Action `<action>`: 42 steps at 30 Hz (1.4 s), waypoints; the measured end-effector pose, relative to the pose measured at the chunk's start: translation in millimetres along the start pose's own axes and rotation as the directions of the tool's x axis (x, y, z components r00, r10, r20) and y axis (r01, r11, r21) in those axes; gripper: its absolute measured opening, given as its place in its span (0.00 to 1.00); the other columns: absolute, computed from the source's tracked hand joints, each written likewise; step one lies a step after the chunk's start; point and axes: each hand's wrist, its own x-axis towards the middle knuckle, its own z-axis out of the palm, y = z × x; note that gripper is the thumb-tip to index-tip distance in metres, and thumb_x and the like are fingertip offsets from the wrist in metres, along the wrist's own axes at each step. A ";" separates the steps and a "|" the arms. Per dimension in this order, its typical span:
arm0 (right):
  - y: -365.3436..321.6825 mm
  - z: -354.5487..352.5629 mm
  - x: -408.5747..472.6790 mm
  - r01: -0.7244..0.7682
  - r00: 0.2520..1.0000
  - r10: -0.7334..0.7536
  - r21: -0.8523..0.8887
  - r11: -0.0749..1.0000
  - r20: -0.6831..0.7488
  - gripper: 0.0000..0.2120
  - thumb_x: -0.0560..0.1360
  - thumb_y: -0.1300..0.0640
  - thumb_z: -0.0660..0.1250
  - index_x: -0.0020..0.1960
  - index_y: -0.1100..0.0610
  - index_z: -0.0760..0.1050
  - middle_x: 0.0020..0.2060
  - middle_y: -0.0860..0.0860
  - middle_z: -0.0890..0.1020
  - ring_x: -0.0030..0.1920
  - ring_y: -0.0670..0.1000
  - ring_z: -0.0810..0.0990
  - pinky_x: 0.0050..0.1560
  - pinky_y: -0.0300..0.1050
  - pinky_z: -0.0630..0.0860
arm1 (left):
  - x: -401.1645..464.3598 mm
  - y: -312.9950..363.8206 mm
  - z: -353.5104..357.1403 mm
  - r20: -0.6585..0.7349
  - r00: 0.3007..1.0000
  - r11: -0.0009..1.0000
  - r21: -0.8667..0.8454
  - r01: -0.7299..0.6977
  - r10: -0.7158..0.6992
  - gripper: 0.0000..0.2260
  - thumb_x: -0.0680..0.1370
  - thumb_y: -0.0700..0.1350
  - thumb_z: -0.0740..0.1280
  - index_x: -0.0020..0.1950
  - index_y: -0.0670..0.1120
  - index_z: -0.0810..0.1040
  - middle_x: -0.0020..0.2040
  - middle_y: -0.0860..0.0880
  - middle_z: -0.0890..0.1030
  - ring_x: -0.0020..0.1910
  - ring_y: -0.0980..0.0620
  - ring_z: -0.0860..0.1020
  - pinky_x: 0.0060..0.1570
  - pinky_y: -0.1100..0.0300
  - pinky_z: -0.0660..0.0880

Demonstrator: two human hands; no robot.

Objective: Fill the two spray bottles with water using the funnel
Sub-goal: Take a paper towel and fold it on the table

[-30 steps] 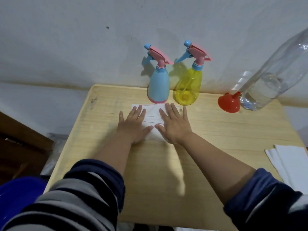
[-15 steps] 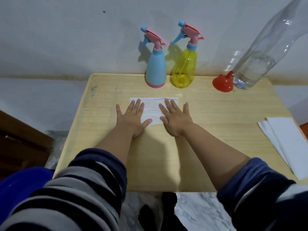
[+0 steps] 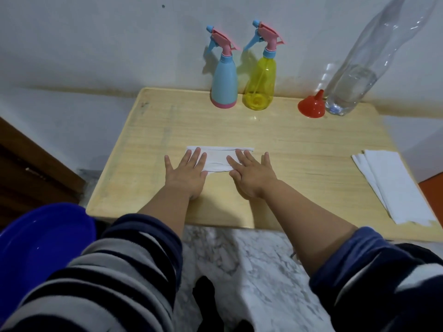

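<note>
- Left hand point(image 3: 185, 174) lies flat, fingers straight, on the folded white paper point(image 3: 219, 159).
- Right hand point(image 3: 253, 177) flat on it too.
- At the table's point(image 3: 299, 144) back edge: blue spray bottle point(image 3: 224, 86), yellow spray bottle point(image 3: 260, 86), red funnel point(image 3: 311, 106) upside down, clear water bottle point(image 3: 352, 87).

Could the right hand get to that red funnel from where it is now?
Probably yes. The right hand lies flat on the white paper, holding nothing, and the funnel stands farther back to its right beside the water bottle, with only bare tabletop between.
</note>
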 end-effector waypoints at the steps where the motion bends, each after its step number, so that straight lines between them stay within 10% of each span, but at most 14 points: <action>1: -0.6 3.1 -6.9 0.005 1.000 -0.005 -0.001 1.000 -0.001 0.24 0.83 0.46 0.38 0.78 0.46 0.42 0.78 0.49 0.42 0.78 0.50 0.39 0.73 0.65 0.35 | -7.0 2.3 2.6 0.000 1.000 1.000 0.001 0.003 -0.003 0.24 0.84 0.53 0.40 0.78 0.53 0.36 0.78 0.56 0.34 0.77 0.56 0.36 0.72 0.34 0.36; 27: -10.9 63.6 -99.2 0.087 0.943 -0.044 0.118 0.989 -0.329 0.18 0.83 0.52 0.53 0.70 0.49 0.69 0.73 0.48 0.68 0.74 0.51 0.63 0.74 0.52 0.52 | -116.3 19.0 57.0 -0.116 0.987 0.993 0.067 -0.101 0.108 0.28 0.83 0.59 0.45 0.79 0.52 0.39 0.79 0.53 0.38 0.79 0.52 0.41 0.76 0.47 0.42; 34: -17.1 70.1 -112.8 0.005 0.894 0.009 0.030 1.000 -0.447 0.08 0.66 0.65 0.71 0.40 0.53 0.80 0.33 0.51 0.83 0.34 0.56 0.81 0.47 0.45 0.75 | -122.7 13.4 44.2 -0.165 0.958 0.952 0.237 -0.193 0.236 0.21 0.85 0.50 0.45 0.80 0.53 0.49 0.80 0.53 0.50 0.78 0.53 0.54 0.75 0.51 0.49; 37: -10.4 49.8 -112.6 0.022 0.899 -0.023 -0.008 1.000 -0.437 0.15 0.73 0.64 0.64 0.55 0.52 0.80 0.46 0.53 0.85 0.47 0.57 0.83 0.65 0.46 0.68 | -109.4 14.9 24.2 -0.136 0.959 0.950 0.228 -0.215 0.250 0.21 0.85 0.51 0.45 0.79 0.54 0.54 0.79 0.56 0.54 0.76 0.55 0.59 0.75 0.50 0.47; 42: 23.8 -0.5 -83.3 -0.049 0.866 0.028 -0.029 0.998 -0.500 0.18 0.78 0.62 0.58 0.64 0.51 0.76 0.53 0.54 0.84 0.53 0.58 0.81 0.63 0.44 0.67 | -60.0 31.4 -14.7 -0.208 0.949 0.962 0.181 -0.202 0.239 0.20 0.85 0.48 0.47 0.78 0.54 0.55 0.79 0.58 0.53 0.76 0.58 0.58 0.75 0.50 0.46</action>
